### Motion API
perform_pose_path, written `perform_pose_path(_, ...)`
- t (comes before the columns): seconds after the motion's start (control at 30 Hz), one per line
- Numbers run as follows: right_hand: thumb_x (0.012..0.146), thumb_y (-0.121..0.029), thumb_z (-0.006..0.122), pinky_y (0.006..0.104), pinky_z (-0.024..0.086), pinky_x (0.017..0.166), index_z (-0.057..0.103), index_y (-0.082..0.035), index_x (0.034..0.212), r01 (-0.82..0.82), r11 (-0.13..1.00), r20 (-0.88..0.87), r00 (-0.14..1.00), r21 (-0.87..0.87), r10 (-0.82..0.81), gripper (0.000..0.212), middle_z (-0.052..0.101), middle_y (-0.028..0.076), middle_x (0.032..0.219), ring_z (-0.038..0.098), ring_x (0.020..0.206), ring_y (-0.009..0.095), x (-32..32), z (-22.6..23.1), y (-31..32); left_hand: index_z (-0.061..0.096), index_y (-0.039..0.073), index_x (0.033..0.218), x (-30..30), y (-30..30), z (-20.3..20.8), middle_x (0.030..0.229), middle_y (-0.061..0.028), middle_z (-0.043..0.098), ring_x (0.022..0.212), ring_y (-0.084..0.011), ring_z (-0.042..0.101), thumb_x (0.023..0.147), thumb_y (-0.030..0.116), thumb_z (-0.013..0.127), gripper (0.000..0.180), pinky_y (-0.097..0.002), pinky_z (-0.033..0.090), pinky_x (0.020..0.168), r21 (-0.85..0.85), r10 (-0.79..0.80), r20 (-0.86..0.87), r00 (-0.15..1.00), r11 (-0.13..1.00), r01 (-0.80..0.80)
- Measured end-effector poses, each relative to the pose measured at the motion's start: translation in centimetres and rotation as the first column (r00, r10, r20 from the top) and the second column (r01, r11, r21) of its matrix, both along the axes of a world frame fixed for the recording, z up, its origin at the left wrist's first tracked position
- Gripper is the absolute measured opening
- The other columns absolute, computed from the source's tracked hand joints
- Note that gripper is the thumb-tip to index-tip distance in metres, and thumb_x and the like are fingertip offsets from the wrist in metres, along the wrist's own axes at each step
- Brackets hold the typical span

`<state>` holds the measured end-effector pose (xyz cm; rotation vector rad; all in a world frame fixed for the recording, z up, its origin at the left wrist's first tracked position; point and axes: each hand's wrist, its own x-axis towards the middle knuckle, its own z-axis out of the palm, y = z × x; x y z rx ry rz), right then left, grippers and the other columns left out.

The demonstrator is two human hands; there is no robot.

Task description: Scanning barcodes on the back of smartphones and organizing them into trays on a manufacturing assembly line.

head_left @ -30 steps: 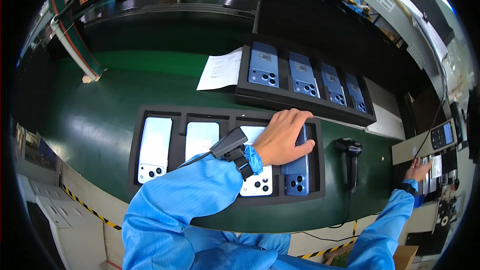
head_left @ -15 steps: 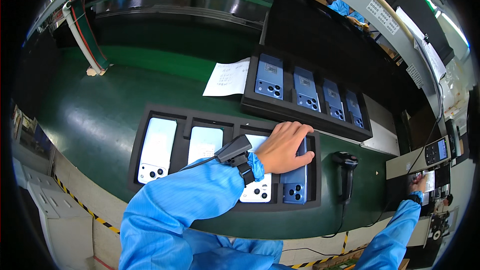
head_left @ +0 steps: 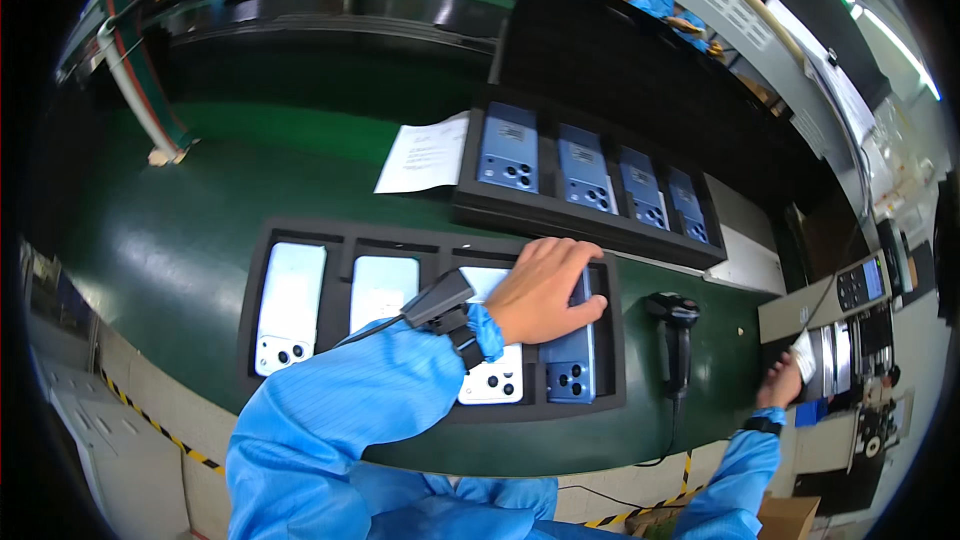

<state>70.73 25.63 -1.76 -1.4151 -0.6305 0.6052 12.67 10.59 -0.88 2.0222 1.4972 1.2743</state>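
Observation:
In the near black foam tray point(head_left: 380, 232) lie white phones and a blue phone point(head_left: 572, 360), their camera sides up. My left hand point(head_left: 545, 290) lies over the upper end of the blue phone and the white phone point(head_left: 490, 385) beside it, thumb spread from the fingers. At the right my right hand point(head_left: 783, 380) pinches a small white label point(head_left: 804, 356) close to the front of a label printer point(head_left: 820, 310). Its fingertips are partly blurred. Two more white phones point(head_left: 292, 290) fill the tray's left slots, one partly covered by my left sleeve.
A corded barcode scanner point(head_left: 676, 340) stands between tray and printer. Behind, a second black foam tray point(head_left: 590, 225) holds several blue phones point(head_left: 510, 145), with a written paper sheet point(head_left: 425, 153) at its left. A pole point(head_left: 140, 90) rises at the left. Other people work farther back.
My right hand has drawn back from the printer, leftward, with the white label in its fingers. My left hand stays over the phones. The whole view has shifted slightly.

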Motion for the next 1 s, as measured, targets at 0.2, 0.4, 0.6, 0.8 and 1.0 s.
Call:
perform_pose_path(0.2,0.102,-0.017,0.06,0.0205,0.042,0.046,0.067,-0.008,0.101,-0.68,0.688,0.24,0.645,-0.254,0.726,0.011,0.062,-0.001,0.071,0.056,0.053,0.007,-24.0,6.4,-11.1,0.049,0.003,0.128,0.4,0.6,0.5,0.116,-0.0174,0.06,0.117,-0.0373,0.052,0.086,0.03,0.071,0.055,-0.046,0.037,0.106,-0.063,-0.024,0.052,0.998,0.998,0.028)
perform_pose_path(0.4,0.1,-0.022,0.062,0.0375,0.05,0.06,0.065,-0.001,0.09,-0.625,-0.047,0.173,-0.287,-0.779,0.942,0.023,0.064,0.012,0.071,0.063,0.064,0.021,-32.7,8.5,-13.7,0.051,0.0,0.128,0.5,0.6,0.9,0.119,-0.0232,0.057,0.119,-0.0399,0.05,0.089,0.036,0.07,0.056,-0.0489,0.037,0.109,-0.132,-0.049,0.052,0.997,0.99,0.056)
perform_pose_path(0.6,0.089,-0.029,0.075,0.041,0.05,0.062,0.066,-0.001,0.086,-0.543,0.199,0.33,-0.155,-0.816,0.931,0.029,0.062,0.014,0.067,0.063,0.064,0.026,-31.3,7.9,-14.2,0.058,0.002,0.123,0.6,0.5,-0.4,0.129,-0.0225,0.051,0.128,-0.0378,0.045,0.092,0.036,0.067,0.046,-0.0523,0.031,0.115,-0.014,-0.041,-0.109,0.993,0.999,0.039)
perform_pose_path(0.8,0.084,-0.02,0.08,0.0318,0.051,0.078,0.061,0.002,0.117,-0.343,0.932,0.912,0.334,-0.117,0.237,0.044,0.067,0.01,0.095,0.062,0.082,0.018,-26.3,2.3,-11.8,0.058,0.001,0.129,0.7,0.6,-1.1,0.145,-0.0248,0.045,0.142,-0.042,0.037,0.088,0.029,0.071,0.052,-0.0571,0.022,0.123,0.039,-0.002,-0.362,0.932,0.999,0.017)
perform_pose_path(1.0,0.088,-0.013,0.078,0.0252,0.045,0.067,0.068,0.004,0.113,-0.582,0.652,0.375,0.534,-0.486,0.757,0.032,0.063,-0.002,0.084,0.055,0.075,0.007,-25.8,2.7,-10.6,0.054,0.002,0.114,-2.0,-0.4,1.2,0.141,-0.0242,0.05,0.132,-0.043,0.046,0.086,0.023,0.072,0.039,-0.052,0.03,0.118,-0.11,-0.078,-0.323,0.943,0.993,0.045)
